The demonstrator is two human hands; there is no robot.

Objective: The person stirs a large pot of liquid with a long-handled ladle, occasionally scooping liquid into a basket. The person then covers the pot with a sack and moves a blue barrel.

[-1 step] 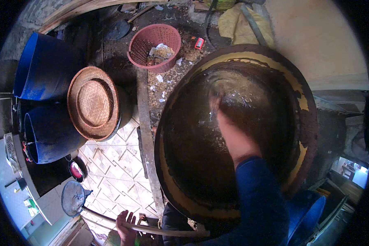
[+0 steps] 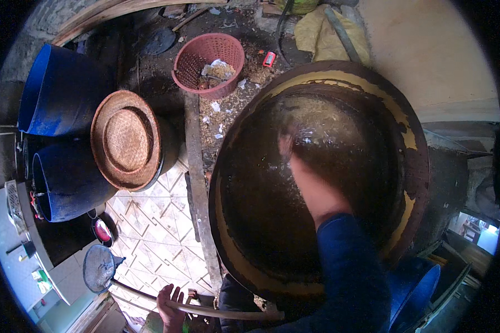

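A very large round wok (image 2: pixel 419 183) with a dark, worn rim holds murky water (image 2: pixel 316 222). My right hand (image 2: pixel 286 145) reaches into its upper part, where the water ripples and glints. Motion blur and water hide those fingers, so whether they hold anything is unclear. My blue right sleeve (image 2: pixel 353 266) crosses the near rim. At the lower left, my left hand (image 2: pixel 171 306) is closed around the wooden handle of a long-handled mesh skimmer (image 2: pixel 99 269). The skimmer's round net hangs over the tiled floor, and its handle end lies close to the wok's near side.
Left of the wok are two blue barrels (image 2: pixel 66 91) and a round woven tray (image 2: pixel 126 140) on a container. A pink plastic basket (image 2: pixel 208 64) with scraps sits beyond the littered ledge (image 2: pixel 197 183). A yellow sack (image 2: pixel 330 36) lies behind the wok, and another blue barrel (image 2: pixel 414 288) stands near right.
My right hand has shifted slightly left within the wok, and the ripples around it have changed shape. My left hand and the skimmer have stayed in place.
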